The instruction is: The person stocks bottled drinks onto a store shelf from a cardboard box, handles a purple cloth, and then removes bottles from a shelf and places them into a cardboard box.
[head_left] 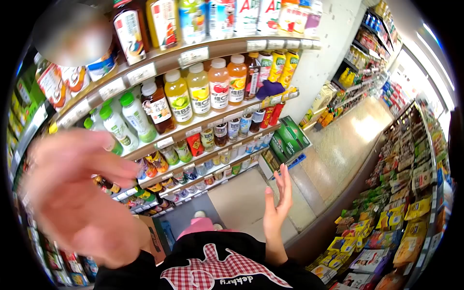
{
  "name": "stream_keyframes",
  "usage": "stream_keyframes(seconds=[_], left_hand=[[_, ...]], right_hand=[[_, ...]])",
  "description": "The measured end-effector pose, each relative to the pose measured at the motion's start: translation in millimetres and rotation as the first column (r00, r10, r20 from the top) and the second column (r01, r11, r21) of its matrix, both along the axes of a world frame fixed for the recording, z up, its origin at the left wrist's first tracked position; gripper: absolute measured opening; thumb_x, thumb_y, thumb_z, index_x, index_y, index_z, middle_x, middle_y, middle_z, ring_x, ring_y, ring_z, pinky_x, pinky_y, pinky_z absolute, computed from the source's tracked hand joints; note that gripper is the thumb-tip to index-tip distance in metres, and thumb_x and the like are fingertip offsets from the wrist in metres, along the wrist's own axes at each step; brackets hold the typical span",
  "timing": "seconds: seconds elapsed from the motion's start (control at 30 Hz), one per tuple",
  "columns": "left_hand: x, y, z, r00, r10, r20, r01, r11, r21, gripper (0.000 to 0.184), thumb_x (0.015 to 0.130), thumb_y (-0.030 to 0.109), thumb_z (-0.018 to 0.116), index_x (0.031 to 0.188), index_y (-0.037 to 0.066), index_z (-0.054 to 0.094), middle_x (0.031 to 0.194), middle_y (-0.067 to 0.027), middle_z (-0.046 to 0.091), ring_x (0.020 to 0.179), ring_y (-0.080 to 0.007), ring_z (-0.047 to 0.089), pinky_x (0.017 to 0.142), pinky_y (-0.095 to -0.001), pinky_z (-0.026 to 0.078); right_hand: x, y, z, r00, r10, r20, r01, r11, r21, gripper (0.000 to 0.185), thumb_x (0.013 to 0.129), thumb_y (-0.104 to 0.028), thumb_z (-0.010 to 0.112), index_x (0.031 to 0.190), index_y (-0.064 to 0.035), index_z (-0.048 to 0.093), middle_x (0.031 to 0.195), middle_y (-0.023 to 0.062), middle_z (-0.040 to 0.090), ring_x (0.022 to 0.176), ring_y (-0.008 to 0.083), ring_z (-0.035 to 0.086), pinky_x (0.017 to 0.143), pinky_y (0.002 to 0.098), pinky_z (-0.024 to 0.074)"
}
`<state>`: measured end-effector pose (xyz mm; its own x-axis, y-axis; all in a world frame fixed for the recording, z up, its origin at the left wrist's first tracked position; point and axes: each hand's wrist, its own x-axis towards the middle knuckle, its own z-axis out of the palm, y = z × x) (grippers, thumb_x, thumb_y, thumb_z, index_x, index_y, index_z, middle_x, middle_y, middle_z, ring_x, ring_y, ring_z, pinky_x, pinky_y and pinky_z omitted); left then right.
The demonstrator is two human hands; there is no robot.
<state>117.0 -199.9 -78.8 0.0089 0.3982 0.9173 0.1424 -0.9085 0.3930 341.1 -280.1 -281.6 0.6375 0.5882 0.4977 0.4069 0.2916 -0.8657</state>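
Head view: left hand (77, 198) blurred, fingers bent, can't tell its grip; green-capped pale plastic bottles (137, 117) up-right of it. Right of those bottles: right hand (277, 208), released, fingers extended; green rectangular box (291, 140) beyond.

The left hand (82, 198), blurred and close to the lens, is raised with fingers bent and parted; green-capped bottles (138, 117) stand on a shelf (179, 134) just past its fingertips. Yellow and orange drinks (208, 89) stand up and left of the right hand (278, 203), whose fingers point upward, apart from the thumb. Beyond that hand is a green carton (292, 138); snack packets (391, 215) fill the rack to its right.
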Motion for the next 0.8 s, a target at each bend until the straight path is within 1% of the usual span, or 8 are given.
stream_keyframes(seconds=[0.03, 0.07, 0.1, 0.17, 0.3, 0.43, 0.57, 0.8], left_hand=[[10.7, 4.7, -6.5, 0.994, -0.051, -0.094, 0.047, 0.998, -0.038, 0.045, 0.089, 0.034, 0.066, 0.112, -0.004, 0.058, 0.093, -0.0197, 0.064, 0.066, -0.0156, 0.06, 0.056, -0.024, 0.048], [24.6, 13.0, -14.4, 0.974, -0.115, -0.196, 0.104, 0.993, -0.062, 0.026, 0.082, 0.006, 0.072, 0.104, -0.004, 0.064, 0.091, -0.0166, 0.066, 0.066, -0.0151, 0.061, 0.055, -0.0235, 0.049], [41.9, 19.5, -23.3, 0.957, -0.151, -0.249, 0.111, 0.98, -0.167, 0.023, 0.075, -0.007, 0.073, 0.097, -0.003, 0.068, 0.086, -0.0123, 0.067, 0.066, -0.0133, 0.061, 0.056, -0.0234, 0.049], [71.1, 43.1, -55.7, 0.921, -0.279, -0.271, 0.165, 0.911, -0.377, 0.02, 0.077, -0.006, 0.072, 0.096, 0.0, 0.07, 0.083, -0.0075, 0.066, 0.063, -0.0106, 0.059, 0.056, -0.023, 0.047], [137.5, 89.1, -115.8, 0.876, -0.343, -0.338, 0.127, 0.842, -0.524, 0.017, 0.082, -0.002, 0.07, 0.098, 0.002, 0.069, 0.084, -0.0056, 0.067, 0.063, -0.0089, 0.06, 0.055, -0.0234, 0.046], [210.7, 133.7, -161.8, 0.843, -0.291, -0.452, 0.085, 0.902, -0.422, 0.027, 0.081, 0.004, 0.071, 0.107, 0.003, 0.066, 0.09, -0.0103, 0.064, 0.065, -0.0186, 0.06, 0.055, -0.0289, 0.049], [277.5, 178.3, -184.8, 0.832, -0.19, -0.521, 0.024, 0.951, -0.309, 0.05, 0.083, 0.009, 0.068, 0.131, 0.006, 0.052, 0.12, -0.0168, 0.057, 0.104, -0.0365, 0.058, 0.088, -0.0451, 0.048], [343.3, 226.9, -210.1, 0.796, -0.136, -0.59, -0.087, 0.939, -0.334, 0.059, 0.088, 0.02, 0.066, 0.143, 0.019, 0.047, 0.129, -0.0216, 0.052, 0.113, -0.0422, 0.05, 0.094, -0.0485, 0.045]], right_hand=[[2.8, -1.2, -3.1, 1.0, -0.028, 0.002, 0.028, 1.0, 0.006, 0.06, 0.087, 0.003, 0.059, 0.145, 0.0018, 0.042, 0.145, 0.0186, 0.049, 0.126, 0.0315, 0.055, 0.105, 0.0394, 0.0394], [5.4, -3.3, -5.1, 0.999, -0.047, -0.005, 0.047, 0.999, -0.016, 0.06, 0.087, 0.002, 0.059, 0.145, 0.0015, 0.042, 0.145, 0.0183, 0.049, 0.126, 0.0312, 0.055, 0.105, 0.0393, 0.0396], [8.1, -5.4, -7.3, 0.998, -0.065, -0.012, 0.065, 0.997, -0.037, 0.06, 0.087, 0.002, 0.06, 0.144, 0.0013, 0.043, 0.145, 0.0179, 0.05, 0.125, 0.0308, 0.055, 0.105, 0.0391, 0.0399], [15.1, -9.2, -13.0, 0.994, -0.105, -0.025, 0.103, 0.992, -0.078, 0.06, 0.087, 0.002, 0.061, 0.144, 0.0006, 0.044, 0.144, 0.0178, 0.05, 0.124, 0.0302, 0.056, 0.105, 0.0389, 0.0402], [32.8, -20.8, -26.4, 0.98, -0.195, -0.05, 0.183, 0.966, -0.18, 0.058, 0.088, -0.001, 0.061, 0.144, -0.0005, 0.045, 0.142, 0.0179, 0.052, 0.123, 0.0293, 0.057, 0.104, 0.0387, 0.0405], [57.6, -33.8, -33.4, 0.953, -0.301, -0.047, 0.275, 0.916, -0.292, 0.057, 0.089, -0.003, 0.061, 0.144, -0.0003, 0.045, 0.141, 0.0177, 0.053, 0.123, 0.0295, 0.057, 0.104, 0.0387, 0.0404], [91.4, -35.3, -37.9, 0.905, -0.415, -0.094, 0.359, 0.863, -0.355, 0.056, 0.09, -0.004, 0.058, 0.144, -0.0015, 0.045, 0.146, 0.0151, 0.05, 0.124, 0.0285, 0.056, 0.107, 0.0396, 0.0392], [162.6, 19.9, -24.0, 0.932, -0.363, -0.01, 0.319, 0.831, -0.456, 0.058, 0.087, 0.002, 0.059, 0.144, -0.0032, 0.046, 0.144, 0.0149, 0.051, 0.124, 0.0284, 0.057, 0.105, 0.0373, 0.0413]])
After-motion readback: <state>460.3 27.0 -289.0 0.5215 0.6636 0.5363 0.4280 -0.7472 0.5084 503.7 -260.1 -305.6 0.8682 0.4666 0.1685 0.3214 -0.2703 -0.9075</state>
